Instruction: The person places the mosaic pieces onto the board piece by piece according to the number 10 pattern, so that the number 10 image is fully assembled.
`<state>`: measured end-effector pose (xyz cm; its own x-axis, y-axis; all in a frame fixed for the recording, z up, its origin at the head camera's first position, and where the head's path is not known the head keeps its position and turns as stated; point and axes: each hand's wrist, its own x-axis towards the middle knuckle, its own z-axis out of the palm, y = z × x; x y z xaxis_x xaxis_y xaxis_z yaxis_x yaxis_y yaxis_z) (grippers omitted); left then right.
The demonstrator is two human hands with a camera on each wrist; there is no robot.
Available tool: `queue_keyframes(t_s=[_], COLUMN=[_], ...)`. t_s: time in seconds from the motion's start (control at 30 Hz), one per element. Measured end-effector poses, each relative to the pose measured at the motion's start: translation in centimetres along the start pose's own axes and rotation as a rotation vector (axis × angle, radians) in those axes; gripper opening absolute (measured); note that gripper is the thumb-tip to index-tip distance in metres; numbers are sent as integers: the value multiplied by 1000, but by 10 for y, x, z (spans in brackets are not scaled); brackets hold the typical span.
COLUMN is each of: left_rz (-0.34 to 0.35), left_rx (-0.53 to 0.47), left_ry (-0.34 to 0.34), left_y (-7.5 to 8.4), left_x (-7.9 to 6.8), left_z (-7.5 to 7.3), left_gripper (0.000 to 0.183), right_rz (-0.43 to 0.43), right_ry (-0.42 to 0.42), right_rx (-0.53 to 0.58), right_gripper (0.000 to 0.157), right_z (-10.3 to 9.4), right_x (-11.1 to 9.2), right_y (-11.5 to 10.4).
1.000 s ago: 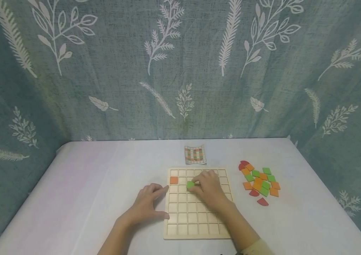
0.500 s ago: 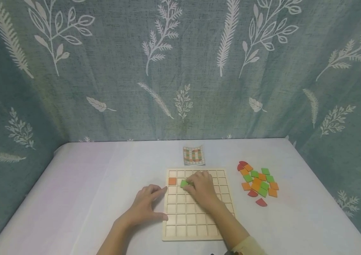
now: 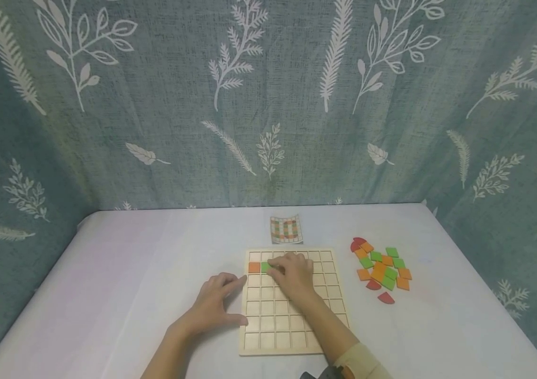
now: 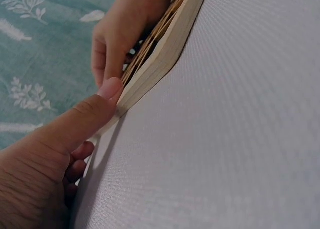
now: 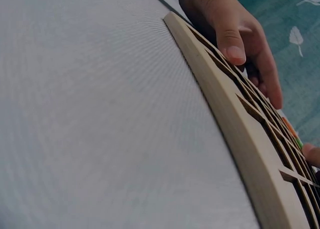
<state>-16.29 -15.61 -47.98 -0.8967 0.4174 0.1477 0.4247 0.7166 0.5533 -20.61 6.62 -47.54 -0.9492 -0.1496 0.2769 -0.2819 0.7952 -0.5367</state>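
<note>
A pale wooden grid board lies on the white table. An orange square tile fills a cell in its second row, at the left. Right beside it, in the neighbouring cell, is a green square tile, its right side pinched between the thumb and index finger of my right hand. My left hand steadies the board's left edge, thumb and index finger spread apart along it. In the left wrist view the left thumb rests on the rim. The right wrist view shows only the fingertips of my right hand.
Right of the board lies a loose pile of green, orange and red tiles, some overlapping. A small card printed with a coloured grid pattern stands behind the board. A green leaf-patterned curtain hangs at the table's far edge.
My right hand has moved left across the board, carrying the green tile from above the third column to the cell beside the orange tile. The left hand stays at the board's edge.
</note>
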Motion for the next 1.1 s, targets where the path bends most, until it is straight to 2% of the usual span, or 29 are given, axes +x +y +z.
queue_keyframes(t_s=[0.17,0.4,0.77,0.9,1.1], left_rz=[4,23,63,56,43], left_rx=[-3,3,16,11,10], left_ry=[8,29,44,34,32], left_y=[0,-2,-3,-3,-3], left_x=[1,2,2,0,-2], left_z=[0,1,3,3,2], left_gripper=[90,88,88,89,91], right_rz=[12,-5,-28,-46,-113], right_ry=[-6,16,44,75,146], right_rx=[6,138,160,146,52], right_gripper=[23,29,24,23,27], right_z=[0,-3,-17,-25,-45], right_x=[2,-1,-14,-23,-31], right_y=[1,7,13,18,32])
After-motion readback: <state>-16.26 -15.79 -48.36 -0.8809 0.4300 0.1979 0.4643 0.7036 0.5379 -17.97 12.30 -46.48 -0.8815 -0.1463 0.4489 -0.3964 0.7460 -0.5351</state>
